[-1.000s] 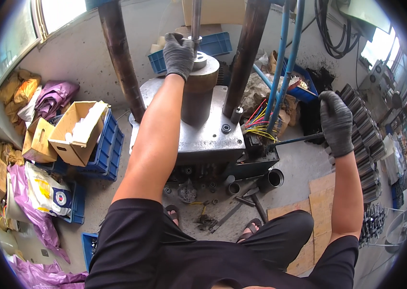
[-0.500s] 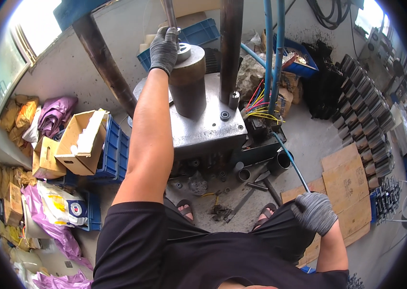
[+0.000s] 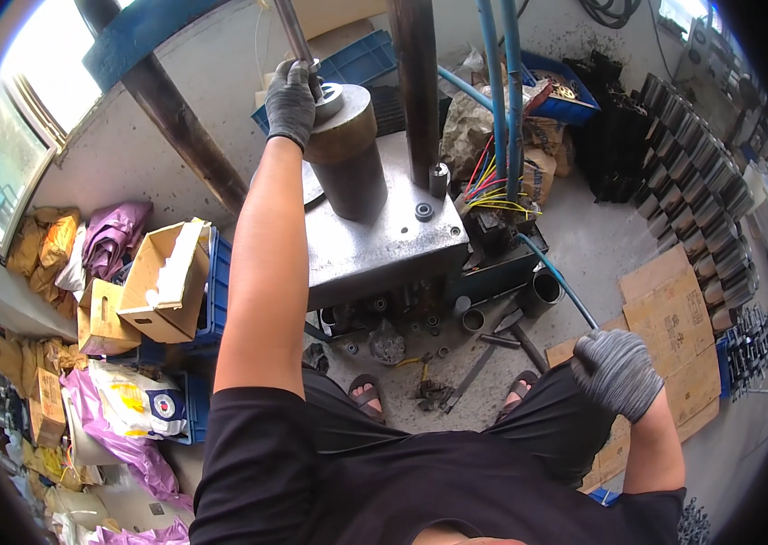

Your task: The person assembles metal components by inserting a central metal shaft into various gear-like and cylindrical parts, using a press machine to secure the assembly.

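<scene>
My left hand (image 3: 292,104), in a grey glove, is closed round the lower part of a slim metal rod (image 3: 291,25). That rod slants up out of the top edge of the picture. Right beside the fingers, a silver ring (image 3: 329,103) rests on top of a thick dark steel cylinder (image 3: 352,173). The cylinder stands upright on a shiny metal press table (image 3: 384,232). At the right, my gloved right hand (image 3: 618,372) is wrapped round the end of a blue lever (image 3: 564,283). The rod's lower end is partly hidden by my left hand.
Dark steel columns (image 3: 416,91) and blue pipes (image 3: 514,109) rise around the table. A small black ring (image 3: 424,212) lies on it. Tubes and a hammer (image 3: 529,347) lie on the floor by my feet. Cardboard (image 3: 670,318) lies right; boxes (image 3: 166,282) stand left.
The whole view has shifted a little, showing more of the blue beam at the upper left. Both hands keep their grips on the rod and the lever.
</scene>
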The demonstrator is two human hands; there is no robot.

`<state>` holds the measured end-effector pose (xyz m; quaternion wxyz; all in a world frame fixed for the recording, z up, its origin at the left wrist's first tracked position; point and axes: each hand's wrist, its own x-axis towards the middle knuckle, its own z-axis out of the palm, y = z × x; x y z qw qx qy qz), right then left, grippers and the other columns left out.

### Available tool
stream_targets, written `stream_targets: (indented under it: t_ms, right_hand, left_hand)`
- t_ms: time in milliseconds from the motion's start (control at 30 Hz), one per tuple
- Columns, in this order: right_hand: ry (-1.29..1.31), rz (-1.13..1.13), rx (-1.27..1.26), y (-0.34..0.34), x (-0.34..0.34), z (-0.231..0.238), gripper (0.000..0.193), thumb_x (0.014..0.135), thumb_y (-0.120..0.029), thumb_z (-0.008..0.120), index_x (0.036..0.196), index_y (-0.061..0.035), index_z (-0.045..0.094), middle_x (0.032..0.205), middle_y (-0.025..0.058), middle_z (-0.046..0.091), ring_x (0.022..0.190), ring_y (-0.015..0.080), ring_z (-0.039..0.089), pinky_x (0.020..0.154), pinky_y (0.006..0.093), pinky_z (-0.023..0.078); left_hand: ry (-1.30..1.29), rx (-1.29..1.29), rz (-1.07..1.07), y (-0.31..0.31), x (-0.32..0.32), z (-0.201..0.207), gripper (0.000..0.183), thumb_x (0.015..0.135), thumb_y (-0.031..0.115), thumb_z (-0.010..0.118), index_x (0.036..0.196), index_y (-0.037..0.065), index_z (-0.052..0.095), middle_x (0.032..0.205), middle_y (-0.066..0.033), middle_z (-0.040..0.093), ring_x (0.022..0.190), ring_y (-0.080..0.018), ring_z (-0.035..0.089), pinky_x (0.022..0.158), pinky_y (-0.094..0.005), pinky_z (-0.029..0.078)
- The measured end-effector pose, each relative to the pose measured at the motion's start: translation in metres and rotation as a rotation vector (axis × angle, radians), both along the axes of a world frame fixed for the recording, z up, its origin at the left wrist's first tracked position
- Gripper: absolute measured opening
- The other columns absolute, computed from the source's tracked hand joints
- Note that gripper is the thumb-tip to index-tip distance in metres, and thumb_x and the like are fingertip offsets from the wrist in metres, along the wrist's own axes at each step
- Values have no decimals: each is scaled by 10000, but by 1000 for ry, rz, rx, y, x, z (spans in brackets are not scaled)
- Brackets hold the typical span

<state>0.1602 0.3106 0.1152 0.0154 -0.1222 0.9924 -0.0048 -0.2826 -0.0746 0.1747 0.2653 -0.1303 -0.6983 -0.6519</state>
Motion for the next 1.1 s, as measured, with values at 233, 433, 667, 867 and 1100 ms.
stream_targets:
  t_ms: [233, 433, 667, 867, 1100]
  right_hand:
    - [-65, -74, -30, -4, 10, -10, 328, 940, -356, 685, 784, -68, 680, 788, 169, 669, 757, 388, 686, 740, 501, 550]
    - [-43, -41, -30, -7, -2, 11, 274, 938, -339, 678, 938, -68, 725, 853, 165, 699, 788, 385, 693, 736, 491, 553]
    - [80, 27, -183, 2, -20, 26, 293, 886, -199, 719, 1141, -58, 700, 952, 176, 725, 833, 387, 707, 757, 481, 567]
    - [-168, 25, -66, 11, -10, 17, 221, 870, -187, 721, 1047, -55, 742, 942, 182, 726, 870, 400, 710, 789, 474, 579]
    - [-166, 51, -1, 10, -13, 19, 181, 921, -246, 677, 977, -81, 726, 901, 159, 725, 851, 381, 721, 780, 475, 583]
  left_hand:
    - [33, 113, -117, -5, -10, -4, 245, 1062, 132, 480, 1134, 7, 676, 828, -77, 699, 674, -160, 642, 638, -298, 536]
    - [20, 89, -118, -11, -16, -5, 269, 1036, 111, 457, 1065, 2, 701, 829, -93, 720, 683, -174, 663, 658, -309, 552]
    - [15, 62, -100, -16, -17, -7, 287, 1019, 104, 451, 994, 0, 718, 815, -106, 735, 692, -182, 681, 677, -319, 562]
    - [-20, 66, -96, -13, -20, -8, 298, 1019, 111, 454, 991, 1, 729, 827, -109, 743, 710, -185, 691, 693, -325, 564]
    - [15, -37, -11, -16, -22, -10, 302, 1005, 135, 474, 1008, 7, 747, 841, -107, 752, 746, -188, 698, 739, -331, 560]
